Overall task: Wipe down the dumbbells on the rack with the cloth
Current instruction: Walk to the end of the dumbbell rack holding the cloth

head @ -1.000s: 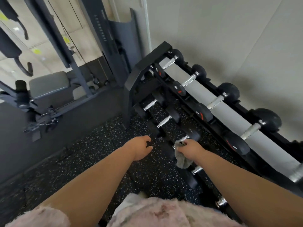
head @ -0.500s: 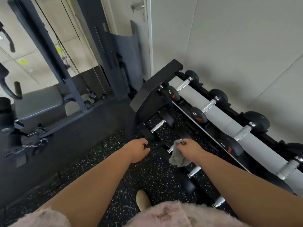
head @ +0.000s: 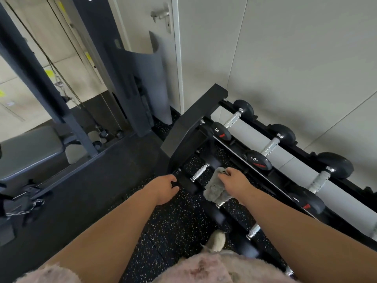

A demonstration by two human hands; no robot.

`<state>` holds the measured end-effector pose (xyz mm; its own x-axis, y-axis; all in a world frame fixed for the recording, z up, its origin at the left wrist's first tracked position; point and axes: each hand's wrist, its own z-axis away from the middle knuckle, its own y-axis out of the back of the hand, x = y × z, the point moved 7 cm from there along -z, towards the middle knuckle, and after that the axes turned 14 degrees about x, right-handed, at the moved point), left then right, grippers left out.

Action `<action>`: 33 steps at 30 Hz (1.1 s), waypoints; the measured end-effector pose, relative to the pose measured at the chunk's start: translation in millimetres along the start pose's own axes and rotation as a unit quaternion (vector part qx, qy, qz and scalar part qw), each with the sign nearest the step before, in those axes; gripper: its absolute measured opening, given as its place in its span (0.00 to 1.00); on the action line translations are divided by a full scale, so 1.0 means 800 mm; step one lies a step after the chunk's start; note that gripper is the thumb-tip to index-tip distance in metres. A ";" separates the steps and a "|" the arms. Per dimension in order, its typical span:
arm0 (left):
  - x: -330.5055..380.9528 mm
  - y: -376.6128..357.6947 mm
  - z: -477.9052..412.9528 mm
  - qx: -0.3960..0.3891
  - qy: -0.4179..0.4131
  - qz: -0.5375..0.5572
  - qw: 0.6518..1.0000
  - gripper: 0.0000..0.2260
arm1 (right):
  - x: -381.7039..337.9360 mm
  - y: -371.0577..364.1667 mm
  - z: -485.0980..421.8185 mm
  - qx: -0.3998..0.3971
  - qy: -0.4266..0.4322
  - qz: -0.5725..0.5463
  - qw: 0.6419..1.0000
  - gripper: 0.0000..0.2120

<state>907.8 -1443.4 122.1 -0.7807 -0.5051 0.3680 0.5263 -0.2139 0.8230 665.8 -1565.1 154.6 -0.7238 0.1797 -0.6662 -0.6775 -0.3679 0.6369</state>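
Right hand (head: 234, 180) around cloth (head: 215, 192), beside dumbbell (head: 200, 172)

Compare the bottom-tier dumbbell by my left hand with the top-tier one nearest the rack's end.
The top-tier dumbbell shows 25 and a red mark; the bottom-tier dumbbell shows none. The left hand curls onto the bottom-tier dumbbell, the grey cloth in the right hand beside it; the top-tier dumbbell is untouched. Both have black heads and knurled handles.

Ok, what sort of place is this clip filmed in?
Most likely a small gym: a tiered dumbbell rack against the wall, a cable machine frame with a padded seat, and speckled rubber flooring.
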 end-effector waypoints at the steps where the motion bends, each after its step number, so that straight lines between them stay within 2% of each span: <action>1: 0.003 0.005 -0.009 0.001 -0.005 -0.002 1.000 0.22 | -0.002 0.002 -0.008 0.006 -0.002 -0.002 1.000 0.15; 15: 0.074 0.075 -0.142 0.000 -0.031 -0.024 0.999 0.24 | -0.044 0.030 -0.138 0.022 -0.007 -0.062 0.998 0.14; 20: 0.100 0.077 -0.176 -0.015 -0.033 -0.039 0.999 0.24 | -0.037 0.047 -0.177 0.027 -0.033 -0.093 0.995 0.19; 24: 0.125 0.066 -0.201 -0.020 -0.044 -0.037 0.998 0.24 | -0.028 0.058 -0.204 0.030 -0.062 -0.121 0.990 0.18; 29: 0.155 0.070 -0.231 -0.028 -0.070 -0.046 0.996 0.24 | -0.013 0.054 -0.225 0.040 -0.126 -0.211 0.968 0.21; 33: 0.175 0.090 -0.276 -0.007 -0.103 -0.053 0.993 0.25 | -0.022 0.042 -0.228 0.015 -0.167 -0.308 0.937 0.12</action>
<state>910.7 -1714.2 137.4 -0.8839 -0.2976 0.3609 0.4403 -0.2691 0.8566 679.5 -1746.7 116.8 -0.1924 0.6261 -0.7557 -0.9796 -0.0763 0.1861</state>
